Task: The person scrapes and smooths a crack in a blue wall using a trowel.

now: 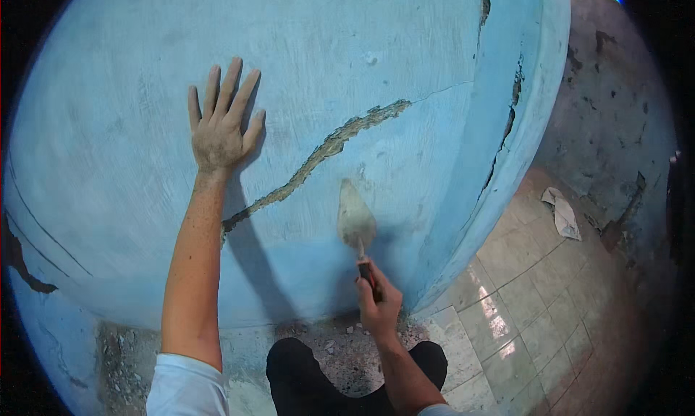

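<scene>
My left hand (219, 130) rests flat on the blue plastered wall (304, 69), its dusty fingers spread and pointing up. A pointed trowel (355, 215) with a grey, dusty blade is in my right hand (381, 306), which is wrapped round its dark handle. The blade points up the wall, below a long gouged crack (326, 150); whether its tip touches the wall I cannot tell. That crack, rough and brownish inside, slants from beside my left forearm up to the right and thins to a hairline.
Another dark crack (508, 119) runs down near the wall's right edge. Rubble (130, 365) and dust lie along the wall's foot. Pale floor tiles (525, 304) stretch to the right, with a crumpled whitish scrap (562, 213) by a worn grey wall (604, 105).
</scene>
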`<state>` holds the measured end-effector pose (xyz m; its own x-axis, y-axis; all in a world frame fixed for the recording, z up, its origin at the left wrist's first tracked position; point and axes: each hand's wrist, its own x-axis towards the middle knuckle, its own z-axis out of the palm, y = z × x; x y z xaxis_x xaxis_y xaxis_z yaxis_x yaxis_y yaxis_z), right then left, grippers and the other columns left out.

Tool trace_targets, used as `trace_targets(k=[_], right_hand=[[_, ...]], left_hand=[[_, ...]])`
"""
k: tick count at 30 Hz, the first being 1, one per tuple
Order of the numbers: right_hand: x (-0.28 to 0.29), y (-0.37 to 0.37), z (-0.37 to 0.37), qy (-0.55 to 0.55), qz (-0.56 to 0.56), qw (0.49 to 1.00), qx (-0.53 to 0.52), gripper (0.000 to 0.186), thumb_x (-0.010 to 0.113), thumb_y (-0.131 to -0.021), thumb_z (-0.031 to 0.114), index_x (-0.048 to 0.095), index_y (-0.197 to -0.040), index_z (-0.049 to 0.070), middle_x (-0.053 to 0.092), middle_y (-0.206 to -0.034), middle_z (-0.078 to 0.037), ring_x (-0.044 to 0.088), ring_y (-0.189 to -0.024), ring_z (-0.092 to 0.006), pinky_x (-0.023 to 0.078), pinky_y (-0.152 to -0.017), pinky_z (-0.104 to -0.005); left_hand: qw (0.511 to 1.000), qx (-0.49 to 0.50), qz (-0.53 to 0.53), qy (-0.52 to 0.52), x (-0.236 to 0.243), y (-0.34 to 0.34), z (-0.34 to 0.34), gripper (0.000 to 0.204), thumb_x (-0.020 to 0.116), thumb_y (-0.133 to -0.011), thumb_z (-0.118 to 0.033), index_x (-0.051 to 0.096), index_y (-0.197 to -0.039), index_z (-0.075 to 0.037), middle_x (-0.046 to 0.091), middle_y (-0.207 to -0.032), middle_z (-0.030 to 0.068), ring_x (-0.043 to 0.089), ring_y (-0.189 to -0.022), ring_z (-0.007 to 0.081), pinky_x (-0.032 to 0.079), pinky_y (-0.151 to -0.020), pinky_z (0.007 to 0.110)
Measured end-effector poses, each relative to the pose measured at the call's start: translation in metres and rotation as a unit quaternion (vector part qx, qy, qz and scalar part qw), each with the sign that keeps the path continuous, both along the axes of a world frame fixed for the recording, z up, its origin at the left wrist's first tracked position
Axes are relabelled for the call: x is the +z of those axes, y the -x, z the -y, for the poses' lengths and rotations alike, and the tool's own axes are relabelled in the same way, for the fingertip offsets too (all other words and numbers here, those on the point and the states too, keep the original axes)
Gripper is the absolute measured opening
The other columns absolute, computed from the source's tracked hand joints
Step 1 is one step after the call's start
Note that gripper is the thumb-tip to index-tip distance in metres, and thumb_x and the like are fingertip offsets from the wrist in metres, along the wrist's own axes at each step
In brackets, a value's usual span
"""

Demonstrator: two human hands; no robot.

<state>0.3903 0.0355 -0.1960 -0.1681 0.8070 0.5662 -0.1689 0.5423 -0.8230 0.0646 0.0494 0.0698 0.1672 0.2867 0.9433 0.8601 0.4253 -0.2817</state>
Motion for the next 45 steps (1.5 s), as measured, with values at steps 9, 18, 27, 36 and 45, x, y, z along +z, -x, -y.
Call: trace_targets(k=[9, 18, 27, 36, 45], right_hand=[[0.066, 0.031, -0.035, -0.114, 0.078, 0.984, -0.115, 0.043, 0.069, -0.095, 0.006, 0.069, -0.138, 0.002, 0.071, -0.084, -0.015, 0.066, -0.067, -0.0197, 0.052, -0.064, -0.0332], [0.072, 0.054, -0.002, 0.004, -0.027, 0.997, -0.071, 0.046, 0.066, -0.098, 0.010, 0.064, -0.142, -0.002, 0.069, -0.081, -0.008, 0.059, -0.059, -0.0131, 0.049, -0.058, -0.0296], [0.076, 0.027, -0.015, 0.384, -0.309, 0.787, 0.370, 0.039, 0.067, -0.102, 0.014, 0.066, -0.137, -0.003, 0.068, -0.084, -0.002, 0.054, -0.055, -0.0089, 0.045, -0.050, -0.0291], [0.060, 0.028, -0.023, 0.450, -0.386, 0.640, 0.489, 0.034, 0.048, -0.113, 0.038, 0.058, -0.117, 0.006, 0.060, -0.078, -0.005, 0.049, -0.044, -0.0088, 0.036, -0.034, -0.0233], [0.041, 0.014, 0.006, 0.304, -0.214, 0.896, 0.244, 0.037, 0.045, -0.114, 0.030, 0.049, -0.144, 0.008, 0.056, -0.074, -0.003, 0.040, -0.040, -0.0083, 0.032, -0.038, -0.0257]], left_hand=[[0.999, -0.017, -0.026, -0.028, -0.001, 0.006, -0.004, 0.065, 0.061, -0.095, -0.046, 0.048, -0.158, -0.039, 0.034, -0.172, -0.0086, 0.025, -0.160, 0.0201, 0.010, -0.133, 0.055], [1.000, -0.019, -0.022, -0.004, -0.003, 0.002, -0.004, 0.063, 0.056, -0.100, -0.044, 0.045, -0.161, -0.033, 0.031, -0.174, -0.0032, 0.020, -0.162, 0.0234, 0.005, -0.133, 0.056], [1.000, -0.006, -0.018, -0.010, 0.000, -0.002, 0.000, 0.061, 0.055, -0.101, -0.044, 0.045, -0.160, -0.033, 0.031, -0.174, -0.0041, 0.022, -0.162, 0.0237, 0.004, -0.133, 0.054], [0.999, -0.023, -0.018, -0.018, -0.005, 0.000, -0.004, 0.065, 0.056, -0.100, -0.045, 0.042, -0.162, -0.035, 0.027, -0.175, -0.0063, 0.020, -0.162, 0.0229, 0.003, -0.132, 0.055], [1.000, -0.007, -0.014, -0.013, -0.009, -0.005, 0.003, 0.060, 0.051, -0.104, -0.043, 0.041, -0.163, -0.031, 0.028, -0.175, -0.0031, 0.019, -0.163, 0.0260, 0.004, -0.132, 0.057]])
